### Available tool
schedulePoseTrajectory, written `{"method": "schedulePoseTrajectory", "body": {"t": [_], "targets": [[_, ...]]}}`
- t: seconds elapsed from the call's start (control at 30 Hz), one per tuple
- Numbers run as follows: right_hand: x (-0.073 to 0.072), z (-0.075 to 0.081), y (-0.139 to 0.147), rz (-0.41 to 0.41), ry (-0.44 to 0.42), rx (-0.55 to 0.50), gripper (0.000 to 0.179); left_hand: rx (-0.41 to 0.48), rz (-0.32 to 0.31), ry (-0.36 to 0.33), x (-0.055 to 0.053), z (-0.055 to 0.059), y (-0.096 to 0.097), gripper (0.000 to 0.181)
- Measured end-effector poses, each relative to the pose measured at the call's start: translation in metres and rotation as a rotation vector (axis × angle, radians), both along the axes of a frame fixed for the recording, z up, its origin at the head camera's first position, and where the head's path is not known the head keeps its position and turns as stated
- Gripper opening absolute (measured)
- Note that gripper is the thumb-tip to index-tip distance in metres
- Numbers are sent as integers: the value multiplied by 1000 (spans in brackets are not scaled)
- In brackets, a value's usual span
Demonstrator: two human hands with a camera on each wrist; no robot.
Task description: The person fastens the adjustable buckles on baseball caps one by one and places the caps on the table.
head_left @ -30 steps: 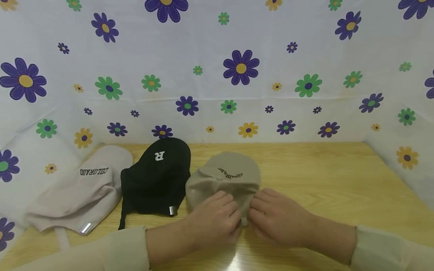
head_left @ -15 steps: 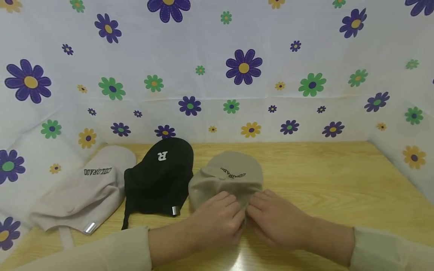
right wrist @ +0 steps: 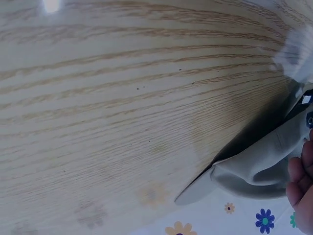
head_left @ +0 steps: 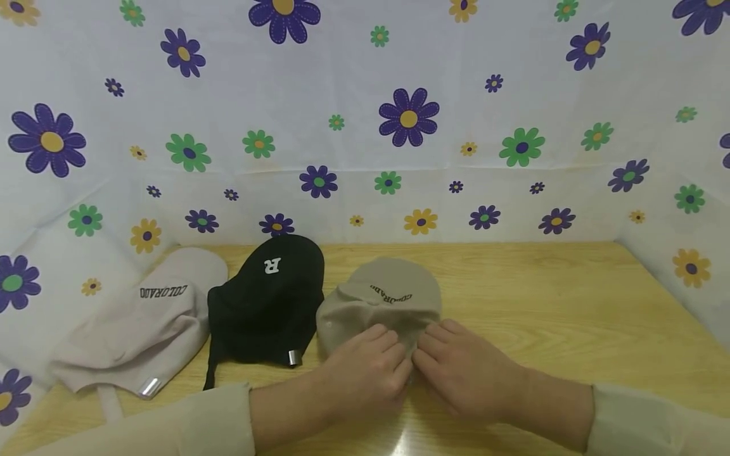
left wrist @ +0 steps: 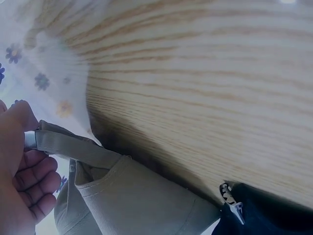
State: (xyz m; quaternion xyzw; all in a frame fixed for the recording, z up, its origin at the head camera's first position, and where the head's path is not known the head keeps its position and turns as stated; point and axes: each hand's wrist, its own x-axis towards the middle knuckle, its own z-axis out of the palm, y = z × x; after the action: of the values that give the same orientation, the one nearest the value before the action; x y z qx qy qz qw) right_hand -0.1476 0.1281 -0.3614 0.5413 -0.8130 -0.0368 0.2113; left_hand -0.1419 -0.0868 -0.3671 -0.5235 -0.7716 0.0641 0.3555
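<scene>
A beige baseball cap (head_left: 402, 272) with dark COLORADO lettering lies on the wooden table, brim pointing away from me. My left hand (head_left: 367, 367) pinches the back strap (left wrist: 78, 147) near its metal buckle (left wrist: 30, 140), which shows by the thumb in the left wrist view. Close beside it, my right hand (head_left: 467, 373) holds the cap's back edge with curled fingers. In the right wrist view that hand (right wrist: 302, 183) is cut off by the frame's edge, and the brim (right wrist: 195, 191) shows beyond it. The knuckles hide both fingertip grips in the head view.
To the left lies a black cap (head_left: 268, 316) with a white R, close against the beige one. Further left is a pale pink cap (head_left: 137, 323), its strap trailing forward. A white flowered cloth (head_left: 353, 145) stands behind the table (head_left: 542, 304) and along both sides.
The two hands have drawn slightly closer together at the back of the beige cap, and the strap end seen between them earlier is now covered. The caps stay put.
</scene>
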Motion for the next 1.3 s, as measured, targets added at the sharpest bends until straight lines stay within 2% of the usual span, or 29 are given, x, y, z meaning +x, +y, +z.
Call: {"method": "schedulePoseTrajectory", "body": {"t": [0.13,0.27,0.53,0.77,0.97,1.1,1.23,1.3], "targets": [[-1,-3,3,27,53,-28,9,-26,1,41,1,0,2,18],[-2,-5,5,29,68,-31,9,-52,5,70,0,1,3,16],[-5,-9,4,39,115,-44,15,-77,12,45,0,1,2,17],[-5,-22,3,49,96,-148,17,-7,20,-33,0,-6,-1,19],[1,-31,5,11,-2,-220,21,112,-42,-74,-3,-14,-1,18],[3,-32,6,-40,-60,-227,11,189,-56,-176,-3,-15,0,18],[3,-32,6,-66,-119,-245,6,306,-23,-350,5,-14,2,20],[3,-31,6,-71,-146,-268,6,362,-3,-413,10,-13,6,22]]}}
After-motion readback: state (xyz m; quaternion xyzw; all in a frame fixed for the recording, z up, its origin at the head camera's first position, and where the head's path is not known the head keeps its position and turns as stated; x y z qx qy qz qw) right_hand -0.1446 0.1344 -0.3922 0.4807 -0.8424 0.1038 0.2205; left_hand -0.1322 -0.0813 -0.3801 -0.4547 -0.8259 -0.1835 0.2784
